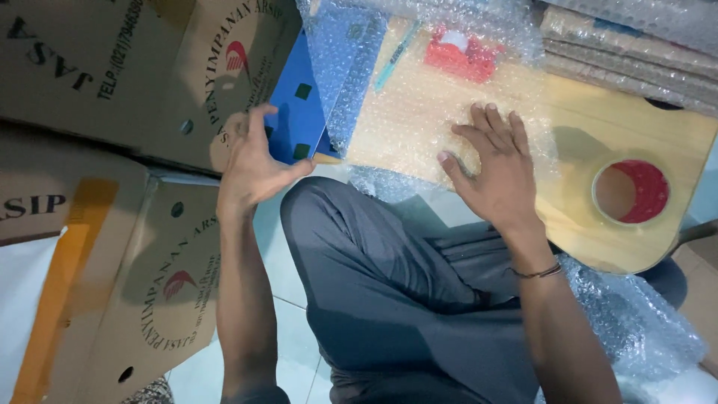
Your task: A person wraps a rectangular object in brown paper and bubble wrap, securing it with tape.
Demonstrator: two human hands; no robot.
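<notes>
My right hand lies flat, fingers spread, on a sheet of bubble wrap that covers a low wooden table. My left hand hovers open with curled fingers beside a blue flat object, partly under bubble wrap, near a brown cardboard box. It holds nothing. A roll of clear tape with a red core lies on the table to the right of my right hand. A red object and a teal pen-like tool lie under the wrap at the far side.
Several printed cardboard boxes stack at the left. Folded cardboard sheets wrapped in bubble wrap lie at the top right. More bubble wrap hangs off the table at the right. My grey-trousered leg rests on white floor tiles.
</notes>
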